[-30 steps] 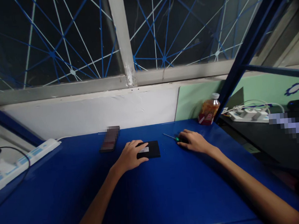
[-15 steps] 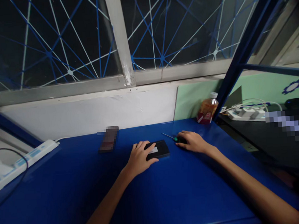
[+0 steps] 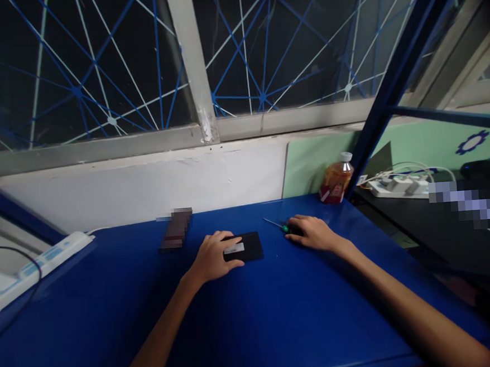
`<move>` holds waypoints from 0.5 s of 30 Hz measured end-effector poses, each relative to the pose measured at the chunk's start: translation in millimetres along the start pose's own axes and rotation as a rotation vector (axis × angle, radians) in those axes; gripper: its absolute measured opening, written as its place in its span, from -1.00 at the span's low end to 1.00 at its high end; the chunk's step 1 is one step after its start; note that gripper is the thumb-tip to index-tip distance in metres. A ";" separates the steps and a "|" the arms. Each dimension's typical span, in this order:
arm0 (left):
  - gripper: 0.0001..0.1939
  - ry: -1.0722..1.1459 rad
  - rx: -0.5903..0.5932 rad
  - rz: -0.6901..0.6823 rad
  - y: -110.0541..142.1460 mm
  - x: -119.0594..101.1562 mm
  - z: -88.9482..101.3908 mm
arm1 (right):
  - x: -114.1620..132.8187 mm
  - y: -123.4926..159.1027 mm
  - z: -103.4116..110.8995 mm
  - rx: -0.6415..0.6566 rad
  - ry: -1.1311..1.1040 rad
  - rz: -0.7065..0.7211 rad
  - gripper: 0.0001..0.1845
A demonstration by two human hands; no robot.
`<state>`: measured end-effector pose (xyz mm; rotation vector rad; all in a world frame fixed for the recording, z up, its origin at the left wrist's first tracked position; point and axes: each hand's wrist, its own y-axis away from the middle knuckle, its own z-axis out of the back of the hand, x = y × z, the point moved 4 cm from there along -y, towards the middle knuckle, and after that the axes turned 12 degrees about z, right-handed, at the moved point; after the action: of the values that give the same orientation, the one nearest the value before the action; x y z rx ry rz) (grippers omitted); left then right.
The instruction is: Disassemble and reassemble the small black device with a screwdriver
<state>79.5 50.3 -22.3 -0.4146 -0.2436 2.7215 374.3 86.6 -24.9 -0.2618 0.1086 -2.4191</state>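
Note:
On the blue tabletop, my left hand grips the left end of a flat black box, thumb along the near side and fingers over the top and far side. A white label shows on its upper face; its kind I cannot make out. To the right, my right hand is closed around the handle of a screwdriver. The handle is green at the front and dark further back, partly hidden under my fingers. Its thin metal shaft points left and away from me, apart from the box.
A blurred-out dark flat object lies left of the box. Behind stands a bottle with a white cap. A white power strip runs along the left edge; another power strip with cables sits on the dark surface at right.
My left hand has slid the black box to the left, widening the gap to the screwdriver. My right hand stays nearly in place with the screwdriver. The view has shifted slightly.

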 end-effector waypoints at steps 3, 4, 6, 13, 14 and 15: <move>-0.43 -0.012 0.015 0.005 -0.5 4.5 2.4 | 1.4 -0.1 0.8 0.006 0.027 0.003 -0.63; -0.43 -0.010 0.019 0.000 -0.4 4.3 2.6 | 2.0 -0.1 1.0 0.007 0.034 0.004 -0.62; -0.42 -0.007 0.017 -0.009 0.2 2.4 2.8 | 3.0 -0.1 1.2 0.005 0.045 0.006 -0.59; -0.45 -0.017 0.019 -0.046 2.0 -6.2 8.5 | 5.2 -0.3 4.0 -0.034 0.098 -0.026 -0.47; -0.45 -0.033 0.014 -0.058 1.9 -6.7 11.0 | 6.1 -0.4 5.6 -0.045 0.097 -0.029 -0.46; -0.44 -0.053 0.004 -0.071 2.2 -7.2 13.6 | 7.4 -0.6 8.0 -0.063 0.094 -0.030 -0.45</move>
<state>80.8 44.0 -8.1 -0.3267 -0.2616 2.6656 370.2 82.2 -15.8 -0.1794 0.2243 -2.4608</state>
